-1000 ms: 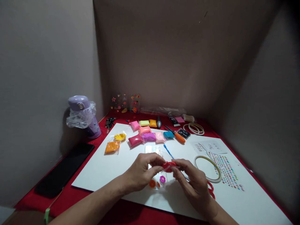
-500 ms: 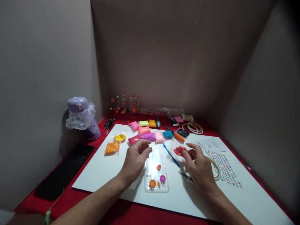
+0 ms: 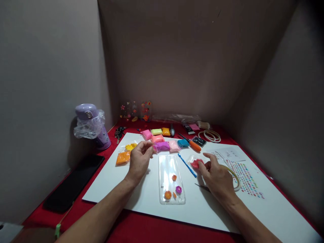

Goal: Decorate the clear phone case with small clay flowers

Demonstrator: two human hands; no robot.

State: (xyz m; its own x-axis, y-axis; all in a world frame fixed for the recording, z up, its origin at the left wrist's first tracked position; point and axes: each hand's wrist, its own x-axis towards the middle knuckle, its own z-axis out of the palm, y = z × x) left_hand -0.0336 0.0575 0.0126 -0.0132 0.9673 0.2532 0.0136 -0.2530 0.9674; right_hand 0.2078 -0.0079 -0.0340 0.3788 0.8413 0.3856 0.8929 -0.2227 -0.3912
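In the head view my right hand (image 3: 219, 177) pinches a lump of red clay (image 3: 196, 163) over a clear wrapper, its index finger raised. My left hand (image 3: 139, 160) is closed in a pinch in front of the clay packets; whatever is between its fingertips I cannot make out. Between the hands lies a clear phone case (image 3: 163, 168). On it sit an orange clay flower (image 3: 167, 195), a purple one (image 3: 178, 190) and smaller orange pieces. A blue modelling tool (image 3: 187, 165) lies between the case and the red clay.
Packets such as the purple clay (image 3: 162, 146) and orange clay (image 3: 123, 158) lie on the white board (image 3: 202, 212). An orange-handled tool (image 3: 194, 145) and a gem sticker sheet (image 3: 244, 177) are on the right. A purple bottle (image 3: 87, 111) and black phone (image 3: 73, 184) stand left.
My left hand has moved left, away from above the phone case, and now covers the dark pink packet. The right hand with the red clay has stayed nearly in place. The view has shifted slightly.
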